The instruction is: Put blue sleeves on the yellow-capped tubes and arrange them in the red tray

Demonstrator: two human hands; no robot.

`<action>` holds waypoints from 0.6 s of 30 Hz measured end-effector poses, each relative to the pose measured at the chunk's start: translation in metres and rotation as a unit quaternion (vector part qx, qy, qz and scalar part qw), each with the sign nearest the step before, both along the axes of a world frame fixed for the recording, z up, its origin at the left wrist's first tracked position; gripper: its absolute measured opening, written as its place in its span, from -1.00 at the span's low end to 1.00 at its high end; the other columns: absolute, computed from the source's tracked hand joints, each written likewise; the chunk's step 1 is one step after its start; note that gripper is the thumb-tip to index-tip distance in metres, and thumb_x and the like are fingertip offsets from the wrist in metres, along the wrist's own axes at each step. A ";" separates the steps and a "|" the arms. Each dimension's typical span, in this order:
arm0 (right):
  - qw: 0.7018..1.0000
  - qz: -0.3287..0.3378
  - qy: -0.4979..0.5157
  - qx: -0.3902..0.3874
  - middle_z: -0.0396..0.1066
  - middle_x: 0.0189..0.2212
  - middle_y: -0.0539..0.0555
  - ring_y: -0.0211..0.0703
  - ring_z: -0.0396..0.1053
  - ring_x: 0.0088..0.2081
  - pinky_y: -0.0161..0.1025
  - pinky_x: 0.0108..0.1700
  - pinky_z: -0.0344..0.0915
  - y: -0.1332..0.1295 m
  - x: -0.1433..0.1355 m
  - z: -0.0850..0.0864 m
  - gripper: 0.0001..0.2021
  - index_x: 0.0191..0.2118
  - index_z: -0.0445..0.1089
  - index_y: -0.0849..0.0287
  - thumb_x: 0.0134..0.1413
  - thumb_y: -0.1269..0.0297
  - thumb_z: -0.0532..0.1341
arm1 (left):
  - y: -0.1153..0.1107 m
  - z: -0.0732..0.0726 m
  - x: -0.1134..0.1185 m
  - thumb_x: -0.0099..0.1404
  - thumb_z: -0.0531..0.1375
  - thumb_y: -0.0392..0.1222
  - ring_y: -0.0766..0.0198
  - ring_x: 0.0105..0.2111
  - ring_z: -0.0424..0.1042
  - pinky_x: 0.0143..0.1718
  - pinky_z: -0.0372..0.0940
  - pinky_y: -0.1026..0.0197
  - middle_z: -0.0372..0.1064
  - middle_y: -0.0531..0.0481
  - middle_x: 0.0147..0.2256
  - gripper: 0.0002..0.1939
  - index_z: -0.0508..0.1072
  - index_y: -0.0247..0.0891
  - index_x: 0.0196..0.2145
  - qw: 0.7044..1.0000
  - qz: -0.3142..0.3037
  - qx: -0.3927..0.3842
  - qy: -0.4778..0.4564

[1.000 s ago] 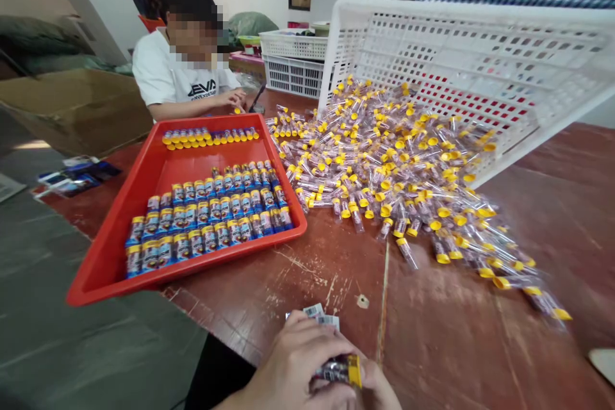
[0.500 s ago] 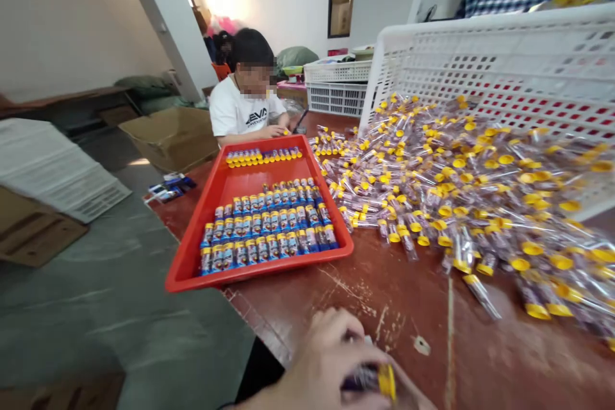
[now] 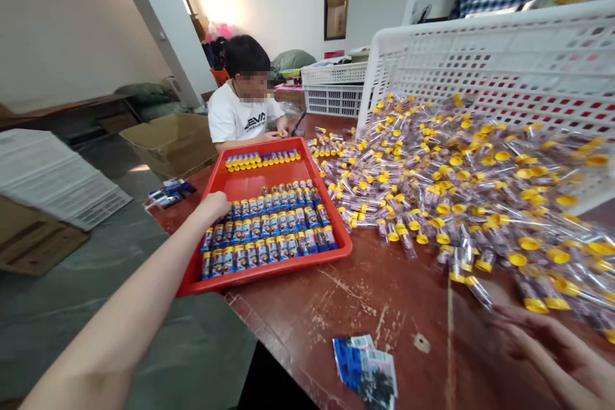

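Observation:
My left hand is closed over the left end of a row of small yellow-capped tubes with blue labels, inside a red tray. Its fingertips are hidden, and whatever they hold cannot be made out. At the lower right, my right hand has its fingers stretched out and apart. Its thumb and forefinger are at the clear end of a loose yellow-capped tube lying on the table. Several blue printed labels lie at the table's near edge.
A big heap of yellow-capped clear tubes spills from a tipped white basket. A person in a white shirt sits beyond the tray. Blue packets lie at the table's left corner; a cardboard box stands beside it.
A hand holding a yellow-capped tube has left the near edge, uncovering the labels. My left hand is now at the tray; my right hand has come in beside the loose tube.

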State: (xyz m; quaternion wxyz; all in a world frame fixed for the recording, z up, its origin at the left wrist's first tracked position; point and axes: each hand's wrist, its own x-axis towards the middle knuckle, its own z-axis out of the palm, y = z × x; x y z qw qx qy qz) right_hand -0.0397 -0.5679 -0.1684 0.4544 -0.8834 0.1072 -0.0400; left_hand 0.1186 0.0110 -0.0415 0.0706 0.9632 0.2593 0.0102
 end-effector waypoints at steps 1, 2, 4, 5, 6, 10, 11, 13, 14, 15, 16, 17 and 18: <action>0.998 0.002 -0.007 -0.063 0.48 -0.06 0.26 0.13 0.51 -0.14 0.01 -0.12 0.44 -0.004 0.007 -0.001 -0.63 -0.09 0.37 -0.04 0.04 -0.10 0.18 | -0.007 0.003 -0.004 0.37 0.18 -0.12 0.18 -0.27 0.46 -0.15 0.34 0.07 0.44 -0.09 -0.34 -0.75 0.45 -0.41 -0.31 1.000 -0.010 0.013 -0.003; 0.990 0.021 -0.010 -0.141 0.49 -0.11 0.28 0.10 0.52 -0.23 0.01 -0.15 0.44 -0.007 0.015 -0.002 -0.62 -0.09 0.36 0.03 0.06 -0.09 0.14 | -0.018 0.007 -0.010 0.41 0.11 -0.14 0.11 -0.22 0.46 -0.12 0.32 0.03 0.44 -0.15 -0.30 -0.73 0.46 -0.45 -0.26 0.999 -0.027 0.028 -0.016; 0.960 0.055 -0.024 -0.273 0.47 -0.12 0.31 0.13 0.49 -0.19 0.03 -0.11 0.40 -0.008 0.028 -0.004 -0.59 -0.11 0.36 0.16 0.10 -0.04 0.05 | -0.048 0.008 -0.031 0.45 -0.01 -0.19 -0.08 -0.06 0.40 -0.03 0.24 -0.08 0.41 -0.29 -0.18 -0.67 0.44 -0.53 -0.15 0.994 -0.083 0.052 -0.057; 0.951 0.059 -0.021 -0.303 0.45 -0.10 0.31 0.16 0.47 -0.14 0.05 -0.08 0.38 -0.006 0.034 -0.006 -0.57 -0.09 0.36 0.19 0.12 -0.03 0.03 | -0.068 0.005 -0.045 0.46 -0.05 -0.18 -0.12 -0.01 0.36 0.02 0.20 -0.10 0.39 -0.31 -0.13 -0.64 0.43 -0.52 -0.12 0.988 -0.121 0.056 -0.076; 0.943 0.061 -0.014 -0.326 0.45 -0.10 0.31 0.20 0.44 -0.09 0.07 -0.07 0.36 -0.003 0.039 -0.008 -0.55 -0.05 0.36 0.22 0.13 -0.02 0.03 | -0.091 -0.002 -0.063 0.46 -0.05 -0.15 -0.10 0.01 0.34 0.06 0.18 -0.07 0.39 -0.28 -0.10 -0.63 0.45 -0.47 -0.13 0.980 -0.172 0.050 -0.085; 0.924 0.057 0.028 -0.377 0.44 -0.09 0.31 0.26 0.41 -0.04 0.07 -0.10 0.34 0.009 0.052 -0.009 -0.55 0.02 0.36 0.29 0.20 0.06 0.00 | -0.188 -0.052 -0.146 0.33 0.19 -0.02 -0.01 -0.02 0.38 0.05 0.27 -0.04 0.41 -0.16 -0.01 -0.68 0.50 -0.27 -0.07 0.874 -0.482 -0.059 0.001; 0.921 0.057 0.037 -0.383 0.44 -0.09 0.31 0.27 0.41 -0.04 0.06 -0.11 0.34 0.011 0.054 -0.008 -0.55 0.01 0.36 0.29 0.21 0.08 0.00 | -0.206 -0.065 -0.163 0.19 0.32 0.09 -0.11 0.06 0.31 0.07 0.27 -0.11 0.30 -0.24 0.12 -0.37 0.38 -0.29 0.12 0.858 -0.506 -0.077 0.030; 0.919 0.059 0.051 -0.386 0.44 -0.09 0.31 0.27 0.42 -0.05 0.06 -0.12 0.33 0.014 0.054 -0.004 -0.56 0.02 0.37 0.30 0.21 0.11 0.00 | -0.228 -0.085 -0.186 0.00 0.45 0.06 -0.20 0.13 0.23 0.08 0.27 -0.18 0.18 -0.32 0.21 -0.01 0.17 -0.32 0.28 0.837 -0.533 -0.100 0.073; 0.920 0.060 0.055 -0.384 0.44 -0.07 0.31 0.28 0.42 -0.05 0.06 -0.12 0.33 0.014 0.053 -0.002 -0.56 0.03 0.37 0.30 0.20 0.12 0.00 | -0.233 -0.091 -0.192 0.01 0.47 -0.01 -0.17 0.13 0.24 0.08 0.28 -0.15 0.19 -0.30 0.20 0.01 0.11 -0.29 0.30 0.826 -0.547 -0.108 0.083; 0.921 0.060 0.058 -0.380 0.44 -0.06 0.32 0.29 0.42 -0.05 0.07 -0.11 0.32 0.014 0.051 0.000 -0.56 0.04 0.37 0.30 0.19 0.13 0.01 | -0.234 -0.094 -0.195 0.09 0.44 -0.12 -0.09 0.10 0.28 0.07 0.29 -0.09 0.24 -0.23 0.17 -0.07 0.09 -0.24 0.31 0.811 -0.567 -0.119 0.084; 0.923 0.061 0.060 -0.375 0.44 -0.06 0.33 0.30 0.41 -0.04 0.08 -0.11 0.32 0.015 0.049 0.002 -0.56 0.05 0.36 0.30 0.18 0.15 0.02 | -0.233 -0.095 -0.196 0.18 0.37 -0.21 -0.01 0.07 0.31 0.06 0.31 -0.02 0.29 -0.16 0.13 -0.18 0.09 -0.19 0.30 0.793 -0.590 -0.128 0.080; 0.926 0.060 0.062 -0.367 0.45 -0.06 0.34 0.31 0.41 -0.04 0.09 -0.12 0.31 0.015 0.046 0.003 -0.55 0.07 0.36 0.29 0.15 0.16 0.03 | -0.230 -0.094 -0.196 0.26 0.30 -0.28 0.06 0.05 0.33 0.05 0.31 0.04 0.31 -0.11 0.11 -0.29 0.10 -0.15 0.29 0.775 -0.614 -0.134 0.067; 0.930 0.060 0.063 -0.358 0.46 -0.08 0.35 0.32 0.42 -0.06 0.10 -0.13 0.31 0.015 0.043 0.004 -0.54 0.09 0.35 0.28 0.13 0.18 0.05 | -0.228 -0.093 -0.195 0.33 0.22 -0.30 0.09 0.05 0.32 0.05 0.30 0.07 0.31 -0.09 0.11 -0.40 0.14 -0.15 0.26 0.760 -0.634 -0.131 0.048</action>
